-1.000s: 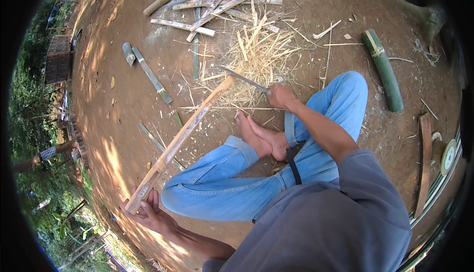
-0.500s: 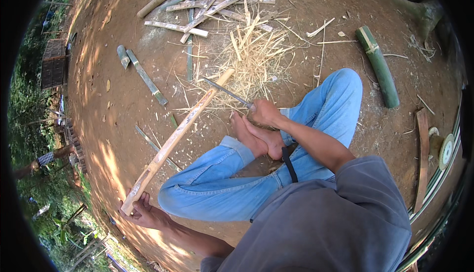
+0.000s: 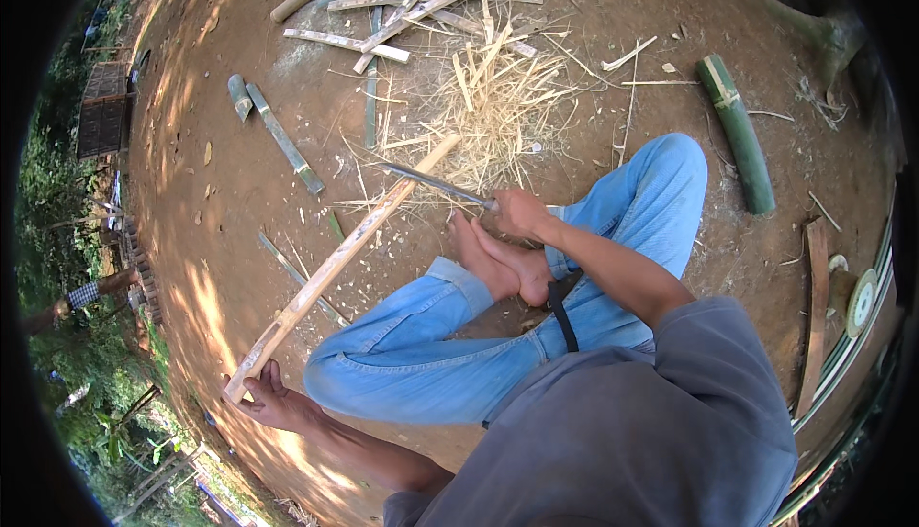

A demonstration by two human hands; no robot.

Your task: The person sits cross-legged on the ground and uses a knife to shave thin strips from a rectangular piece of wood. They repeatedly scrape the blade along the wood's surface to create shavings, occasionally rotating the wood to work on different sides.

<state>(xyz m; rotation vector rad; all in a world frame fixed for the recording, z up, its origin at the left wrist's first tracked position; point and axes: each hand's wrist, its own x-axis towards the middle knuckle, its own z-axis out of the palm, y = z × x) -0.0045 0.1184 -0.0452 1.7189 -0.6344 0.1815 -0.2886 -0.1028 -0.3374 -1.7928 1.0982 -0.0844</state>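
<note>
A long pale bamboo strip (image 3: pixel 335 264) slants from the lower left up to the shavings in the middle. Its near end lies in my left hand (image 3: pixel 275 400), with the thumb and fingers closed round it. My right hand (image 3: pixel 520 213) is wrapped round the handle of a long, narrow-bladed knife (image 3: pixel 433 180). The blade crosses the strip near its far end and seems to touch it; the handle is mostly hidden in the fist. Just under my right hand are my bare feet (image 3: pixel 498 264).
A heap of thin shavings (image 3: pixel 507 96) lies ahead, with split bamboo pieces (image 3: pixel 421 10) piled beyond it. A green bamboo section (image 3: pixel 735 134) rests at the right. Shorter green pieces (image 3: pixel 285 147) lie at the left. A brown plank (image 3: pixel 814 312) and a round pale disc (image 3: pixel 862 302) are far right.
The strip's near end and my left hand have shifted slightly left and up. The knife blade has turned a little and sits slightly lower along the strip.
</note>
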